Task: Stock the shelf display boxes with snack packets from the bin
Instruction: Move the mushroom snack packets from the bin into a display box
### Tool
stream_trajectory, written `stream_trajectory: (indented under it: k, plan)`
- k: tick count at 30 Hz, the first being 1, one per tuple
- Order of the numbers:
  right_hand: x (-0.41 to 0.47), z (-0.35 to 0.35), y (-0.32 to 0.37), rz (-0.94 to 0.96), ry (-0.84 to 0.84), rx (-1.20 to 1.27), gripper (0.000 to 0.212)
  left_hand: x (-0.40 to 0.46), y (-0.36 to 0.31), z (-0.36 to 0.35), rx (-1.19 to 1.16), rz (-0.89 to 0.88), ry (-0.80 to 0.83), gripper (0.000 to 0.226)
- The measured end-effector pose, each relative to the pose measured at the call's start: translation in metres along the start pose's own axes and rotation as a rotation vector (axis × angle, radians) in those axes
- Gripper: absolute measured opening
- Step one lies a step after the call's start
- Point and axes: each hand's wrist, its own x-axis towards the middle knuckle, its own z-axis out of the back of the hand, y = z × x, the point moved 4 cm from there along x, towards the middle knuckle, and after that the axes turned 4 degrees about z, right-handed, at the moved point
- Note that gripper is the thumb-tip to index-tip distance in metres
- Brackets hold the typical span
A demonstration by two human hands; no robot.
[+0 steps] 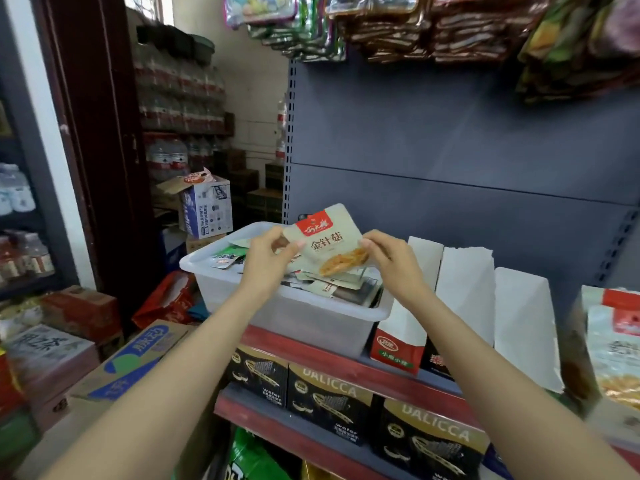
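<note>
Head view: both hands, left and right, pinch one packet above the bin; boxes right appear unfilled.

open space above bin, display boxes close beside, shelf back panel behind

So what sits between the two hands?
In the head view, a beige snack packet with a red label, pinched by left hand and right hand.

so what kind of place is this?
Likely a small grocery shop: retail shelf with boxed wafers, hanging snack bags, stacked bottled water. Both hands hold a snack packet over the bin.
</note>
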Motion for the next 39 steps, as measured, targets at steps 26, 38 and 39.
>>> stream_trajectory:
  k: [26, 38, 39]
  plan:
    - [-0.175, 0.286, -0.061, -0.428, -0.42, -0.066, 0.031, -0.13, -0.143, -0.307, -0.126, -0.079, 0.636, 0.041]
    - [-0.199, 0.297, -0.093, -0.508, -0.247, -0.354, 0.046, -0.136, -0.136, -0.337, 0.137, -0.157, 0.495, 0.069]
    - [-0.198, 0.295, -0.093, -0.496, -0.232, -0.366, 0.054, -0.137, -0.135, -0.339, 0.166, -0.176, 0.511, 0.071]
